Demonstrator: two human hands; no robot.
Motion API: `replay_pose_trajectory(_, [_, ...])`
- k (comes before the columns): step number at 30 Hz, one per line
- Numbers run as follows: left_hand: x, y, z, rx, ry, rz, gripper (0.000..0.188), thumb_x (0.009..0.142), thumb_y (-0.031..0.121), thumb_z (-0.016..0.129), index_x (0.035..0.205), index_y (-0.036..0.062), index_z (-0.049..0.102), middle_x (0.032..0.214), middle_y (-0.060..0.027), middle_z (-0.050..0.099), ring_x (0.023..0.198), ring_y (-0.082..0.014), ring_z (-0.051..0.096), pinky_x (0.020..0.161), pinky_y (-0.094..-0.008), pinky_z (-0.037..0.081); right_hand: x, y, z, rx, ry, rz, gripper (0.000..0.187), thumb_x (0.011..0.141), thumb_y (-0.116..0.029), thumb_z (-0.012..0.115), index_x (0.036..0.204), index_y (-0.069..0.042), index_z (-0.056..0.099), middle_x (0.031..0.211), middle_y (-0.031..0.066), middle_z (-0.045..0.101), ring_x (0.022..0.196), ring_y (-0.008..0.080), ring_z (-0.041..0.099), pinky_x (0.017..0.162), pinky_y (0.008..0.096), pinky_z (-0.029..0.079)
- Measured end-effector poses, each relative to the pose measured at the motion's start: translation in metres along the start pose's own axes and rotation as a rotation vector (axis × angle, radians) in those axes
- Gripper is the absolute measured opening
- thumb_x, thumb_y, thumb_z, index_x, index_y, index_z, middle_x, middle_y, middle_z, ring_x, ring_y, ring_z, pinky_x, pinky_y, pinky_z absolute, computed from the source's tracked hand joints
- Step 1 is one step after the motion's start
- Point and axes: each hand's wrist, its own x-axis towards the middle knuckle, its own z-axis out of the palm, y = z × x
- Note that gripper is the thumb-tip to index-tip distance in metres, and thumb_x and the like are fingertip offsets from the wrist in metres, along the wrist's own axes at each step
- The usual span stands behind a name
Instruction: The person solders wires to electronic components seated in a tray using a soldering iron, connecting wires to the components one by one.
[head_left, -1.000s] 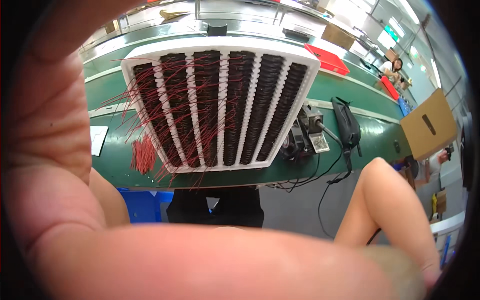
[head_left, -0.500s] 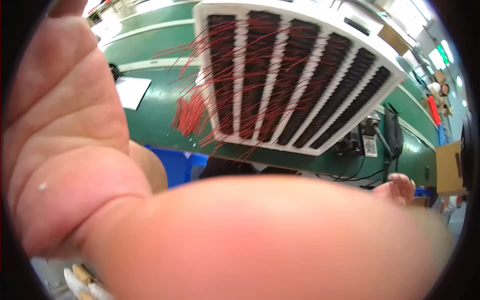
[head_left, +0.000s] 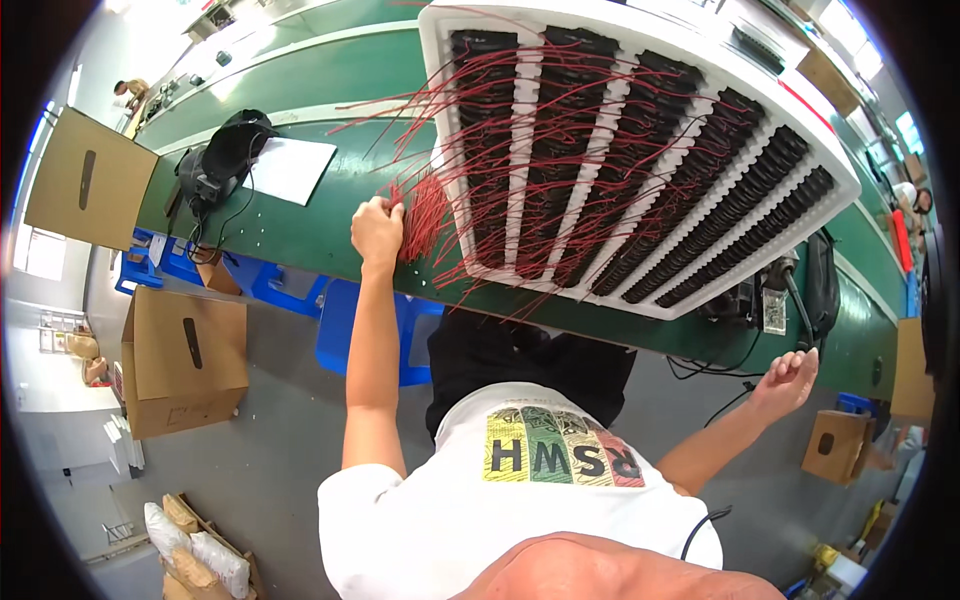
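My left hand (head_left: 378, 232) is closed at the left edge of a bundle of loose red wires (head_left: 427, 218), its fingertips on some of the wires. The bundle lies on the green bench beside a white foam tray (head_left: 850, 178). Rows of black ring-shaped parts (head_left: 580, 95) fill the tray's long slots. Many thin red wires (head_left: 540, 150) stick out from the left rows. My right hand (head_left: 784, 386) is off the bench's near edge at the right, its fingers bunched together. What those fingers hold, if anything, is too small to make out.
A black device with a cable (head_left: 215, 165) and a white sheet (head_left: 290, 168) lie on the green bench (head_left: 330, 225), left. A black stand (head_left: 785, 280) and a black pouch (head_left: 822, 285) are at the right. Blue stools (head_left: 340, 335) and a cardboard box (head_left: 185, 360) stand below.
My left hand and forearm, large and close to the camera before, have moved away to the red wires. My right hand has stayed near the same place, with its fingers now bunched.
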Motion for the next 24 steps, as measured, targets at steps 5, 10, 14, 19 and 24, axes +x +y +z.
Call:
replay_pose_trajectory(5, [0.022,-0.019,0.001,-0.506,-0.136,-0.112,0.029,0.087,0.026,0.075,0.097,-0.0014,0.075,0.079,-0.0067,0.074,0.066,-0.0157,0.064,0.064,-0.0274,0.052,-0.014,0.005,0.009,0.066,-0.029,0.085,0.032,0.099,-0.019,0.065,0.126,-0.002,0.059,0.090,0.0018,0.061,0.060,0.0048,0.047,0.045,0.0155,0.031])
replay_pose_trajectory(10, [0.024,-0.023,-0.006,-0.713,-0.090,-0.127,0.022,0.089,0.017,0.074,0.097,-0.0026,0.075,0.079,-0.0057,0.075,0.065,-0.0132,0.065,0.063,-0.0243,0.051,-0.036,0.001,0.046,0.058,0.077,0.120,0.033,0.099,-0.017,0.065,0.127,-0.002,0.059,0.092,0.0018,0.062,0.063,0.0048,0.048,0.046,0.0150,0.032])
replay_pose_trajectory(14, [0.022,-0.024,-0.003,-0.787,-0.055,-0.082,0.019,0.091,0.014,0.072,0.098,-0.0035,0.075,0.080,-0.0055,0.075,0.066,-0.0125,0.065,0.062,-0.0234,0.051,-0.011,0.011,0.048,-0.010,0.045,0.079,0.034,0.097,-0.015,0.068,0.126,-0.002,0.059,0.096,0.0022,0.064,0.064,0.0050,0.049,0.048,0.0145,0.033])
replay_pose_trajectory(19, [0.014,-0.026,0.000,-0.907,-0.084,-0.087,0.019,0.093,0.014,0.069,0.098,-0.0036,0.075,0.082,-0.0060,0.076,0.066,-0.0128,0.066,0.062,-0.0238,0.051,0.047,0.036,0.016,-0.144,-0.045,0.019,0.032,0.091,-0.011,0.074,0.119,-0.003,0.062,0.101,0.0051,0.067,0.066,0.0066,0.051,0.052,0.0172,0.037])
replay_pose_trajectory(24, [0.007,-0.025,-0.001,-0.404,0.020,0.114,0.020,0.092,0.020,0.069,0.099,0.0032,0.077,0.084,-0.0060,0.076,0.064,-0.0180,0.067,0.062,-0.0275,0.052,0.068,0.054,0.023,-0.445,0.150,-0.285,0.018,0.088,-0.009,0.076,0.100,-0.004,0.064,0.079,0.0030,0.062,0.061,0.0090,0.049,0.056,0.0240,0.042])
